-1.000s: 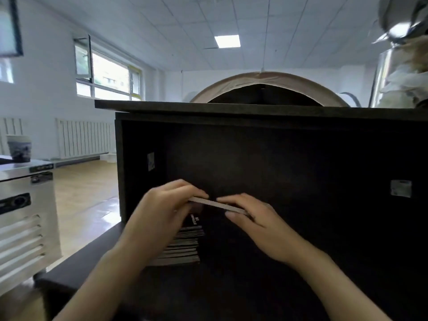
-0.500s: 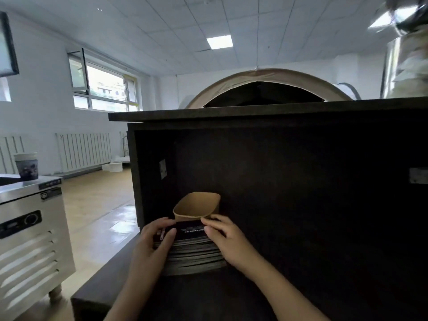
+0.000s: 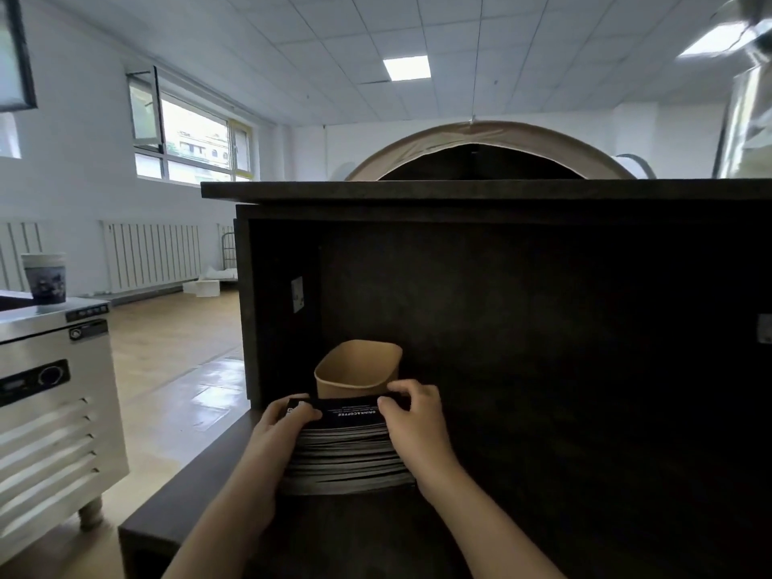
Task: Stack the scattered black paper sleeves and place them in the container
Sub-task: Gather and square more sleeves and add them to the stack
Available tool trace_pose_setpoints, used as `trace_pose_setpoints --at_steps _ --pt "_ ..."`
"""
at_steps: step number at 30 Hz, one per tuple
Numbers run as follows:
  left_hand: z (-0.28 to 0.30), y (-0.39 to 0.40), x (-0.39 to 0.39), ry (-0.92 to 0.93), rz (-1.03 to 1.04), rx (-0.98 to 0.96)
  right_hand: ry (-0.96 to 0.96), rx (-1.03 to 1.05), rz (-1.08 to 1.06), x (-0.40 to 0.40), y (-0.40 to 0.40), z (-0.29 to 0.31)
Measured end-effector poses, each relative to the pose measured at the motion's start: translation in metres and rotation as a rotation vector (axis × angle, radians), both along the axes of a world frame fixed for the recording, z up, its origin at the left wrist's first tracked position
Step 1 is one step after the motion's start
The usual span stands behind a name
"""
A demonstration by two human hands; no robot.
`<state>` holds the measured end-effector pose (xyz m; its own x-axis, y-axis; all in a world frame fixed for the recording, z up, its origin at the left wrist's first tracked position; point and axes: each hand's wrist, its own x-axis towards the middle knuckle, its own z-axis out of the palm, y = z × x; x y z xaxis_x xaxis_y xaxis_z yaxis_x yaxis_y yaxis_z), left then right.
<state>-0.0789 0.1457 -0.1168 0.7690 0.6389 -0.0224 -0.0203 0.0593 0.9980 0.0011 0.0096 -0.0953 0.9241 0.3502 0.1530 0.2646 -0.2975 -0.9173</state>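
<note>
1. Squarely at 6 o'clock, a stack of black paper sleeves rests on the dark tabletop.
2. Left hand has its grip clasped on the stack's left end; right hand clasps the right end.
3. Brown paper container stands just behind, at 12 o'clock of the stack.

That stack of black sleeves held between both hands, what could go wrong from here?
The stack is tall and its edges look uneven, so sleeves could slide out as it is lifted. The left hand and right hand grip only its ends, so the middle may sag or fan apart. The container right behind looks narrower than the sleeves are long, so they may jam at its rim or tip it.
</note>
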Motion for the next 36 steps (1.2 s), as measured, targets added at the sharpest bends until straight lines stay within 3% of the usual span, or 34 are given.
trace_pose_setpoints --at_steps 3,6,9,17,21,24,36 --pt "-0.004 -0.003 0.000 -0.045 0.016 0.021 0.202 -0.054 -0.013 0.000 -0.001 0.005" --pt "-0.007 -0.005 -0.004 -0.103 0.003 0.042 0.454 0.010 0.066 0.005 -0.005 0.012" --pt "-0.009 -0.009 -0.009 -0.142 -0.004 0.074 0.576 0.079 0.123 0.014 -0.011 0.016" --pt "-0.009 -0.034 -0.011 -0.231 0.050 0.130 0.565 -0.122 0.127 0.016 -0.026 0.038" --pt "-0.013 -0.043 -0.011 -0.263 0.075 0.159 0.789 0.017 0.143 0.021 -0.048 0.040" --pt "-0.014 -0.044 -0.011 -0.278 0.091 0.149 0.838 0.075 0.149 0.022 -0.056 0.038" --pt "-0.013 -0.053 -0.018 -0.267 -0.102 0.294 0.697 0.285 0.130 0.011 -0.061 0.008"
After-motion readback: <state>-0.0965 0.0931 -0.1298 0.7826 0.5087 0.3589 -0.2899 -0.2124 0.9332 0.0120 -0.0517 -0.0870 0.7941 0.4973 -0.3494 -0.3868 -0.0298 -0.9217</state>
